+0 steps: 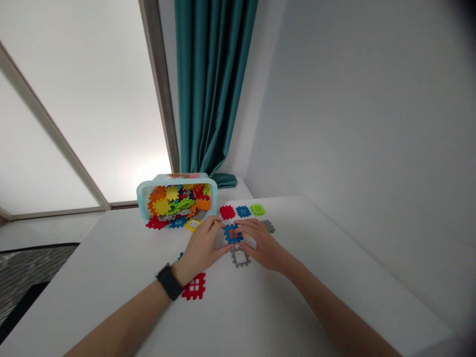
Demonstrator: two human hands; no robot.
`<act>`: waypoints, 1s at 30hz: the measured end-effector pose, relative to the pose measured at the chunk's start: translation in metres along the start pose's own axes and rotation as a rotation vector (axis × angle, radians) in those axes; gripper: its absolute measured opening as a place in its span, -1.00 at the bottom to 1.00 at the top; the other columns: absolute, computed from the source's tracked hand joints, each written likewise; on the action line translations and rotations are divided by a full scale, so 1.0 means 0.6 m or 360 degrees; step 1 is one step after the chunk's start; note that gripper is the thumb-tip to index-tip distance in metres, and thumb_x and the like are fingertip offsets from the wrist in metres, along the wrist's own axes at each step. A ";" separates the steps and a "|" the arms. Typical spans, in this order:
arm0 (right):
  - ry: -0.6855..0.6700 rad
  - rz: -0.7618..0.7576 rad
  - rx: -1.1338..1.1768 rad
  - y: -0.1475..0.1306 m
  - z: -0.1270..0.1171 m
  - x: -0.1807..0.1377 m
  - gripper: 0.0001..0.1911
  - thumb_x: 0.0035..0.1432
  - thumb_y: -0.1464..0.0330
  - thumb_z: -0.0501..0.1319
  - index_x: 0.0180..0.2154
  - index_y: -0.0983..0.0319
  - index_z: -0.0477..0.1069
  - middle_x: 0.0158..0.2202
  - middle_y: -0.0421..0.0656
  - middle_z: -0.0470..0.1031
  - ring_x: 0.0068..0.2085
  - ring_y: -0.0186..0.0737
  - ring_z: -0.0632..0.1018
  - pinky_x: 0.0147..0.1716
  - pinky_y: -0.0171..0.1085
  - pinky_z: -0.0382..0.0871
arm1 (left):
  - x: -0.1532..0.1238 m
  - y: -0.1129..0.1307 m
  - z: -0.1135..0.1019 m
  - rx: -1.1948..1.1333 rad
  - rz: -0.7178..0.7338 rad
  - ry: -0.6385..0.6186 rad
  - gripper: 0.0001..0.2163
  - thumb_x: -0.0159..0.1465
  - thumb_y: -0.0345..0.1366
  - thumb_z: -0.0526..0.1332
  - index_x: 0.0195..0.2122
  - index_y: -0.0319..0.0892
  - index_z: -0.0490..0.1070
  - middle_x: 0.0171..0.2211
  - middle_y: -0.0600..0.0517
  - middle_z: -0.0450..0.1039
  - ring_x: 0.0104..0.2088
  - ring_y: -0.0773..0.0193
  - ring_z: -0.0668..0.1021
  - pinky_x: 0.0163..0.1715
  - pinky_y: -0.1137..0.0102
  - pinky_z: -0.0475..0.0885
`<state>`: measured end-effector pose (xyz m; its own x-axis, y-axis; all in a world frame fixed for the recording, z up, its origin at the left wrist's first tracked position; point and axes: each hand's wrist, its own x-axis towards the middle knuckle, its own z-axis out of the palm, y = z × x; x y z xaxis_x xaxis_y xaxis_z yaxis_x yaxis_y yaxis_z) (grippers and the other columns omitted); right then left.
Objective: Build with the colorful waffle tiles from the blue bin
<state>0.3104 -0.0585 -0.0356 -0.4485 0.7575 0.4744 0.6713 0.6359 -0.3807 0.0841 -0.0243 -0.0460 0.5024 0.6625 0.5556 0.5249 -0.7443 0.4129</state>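
A blue toothed square building tile [228, 235] with orange showing in its middle is gripped between both hands. My left hand [203, 243], a dark watch on its wrist, has its fingertips and thumb at the tile's left edge. From the other side my right hand [263, 244] pinches it with thumb and fingers. Just below lies a grey window tile [241, 258]. A red window tile [194, 287] rests beside my left wrist, partly covered by it. Slivers of blue and yellow pieces peek out from behind the hands.
Beyond my left hand a light-blue basket [214, 196] lies tipped, full of colourful tiles, some spilling out. A red tile [227, 212], a blue tile [243, 211] and a green tile [258, 209] form a row. A grey tile [268, 226] sits behind my right hand. Walls border the white table [238, 317].
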 end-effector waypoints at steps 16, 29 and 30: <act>-0.0026 0.0300 -0.0201 0.180 -0.025 0.030 -0.66 0.04 0.48 0.23 -0.11 0.13 0.49 0.11 -0.08 0.53 0.16 0.00 0.46 0.19 0.07 0.26 | 0.023 -0.026 0.033 0.0098 0.0099 -0.0194 -0.81 0.42 -0.23 0.09 -0.06 -0.12 0.44 -0.11 -0.10 0.49 -0.11 0.09 0.54 -0.11 0.19 0.46; -0.0154 0.0358 -0.0220 0.229 0.006 0.062 -0.63 0.03 0.48 0.23 -0.07 0.14 0.48 0.08 -0.10 0.55 0.14 -0.01 0.47 0.18 0.01 0.22 | 0.024 -0.033 0.038 0.0020 0.0009 -0.0223 -0.83 0.40 -0.29 0.11 -0.07 -0.12 0.45 -0.10 -0.10 0.49 -0.10 0.07 0.55 -0.11 0.17 0.49; -0.0157 0.0350 -0.0214 0.228 0.008 0.061 -0.63 0.04 0.47 0.23 -0.07 0.13 0.48 0.08 -0.10 0.55 0.14 -0.01 0.47 0.18 0.00 0.22 | 0.024 -0.033 0.038 0.0025 0.0010 -0.0226 -0.83 0.39 -0.29 0.11 -0.07 -0.12 0.45 -0.11 -0.10 0.49 -0.11 0.07 0.55 -0.11 0.17 0.49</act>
<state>0.3831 0.0572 -0.0741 -0.3339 0.8902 0.3099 0.8283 0.4341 -0.3543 0.0967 0.0021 -0.0624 0.5973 0.6641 0.4497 0.5317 -0.7477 0.3978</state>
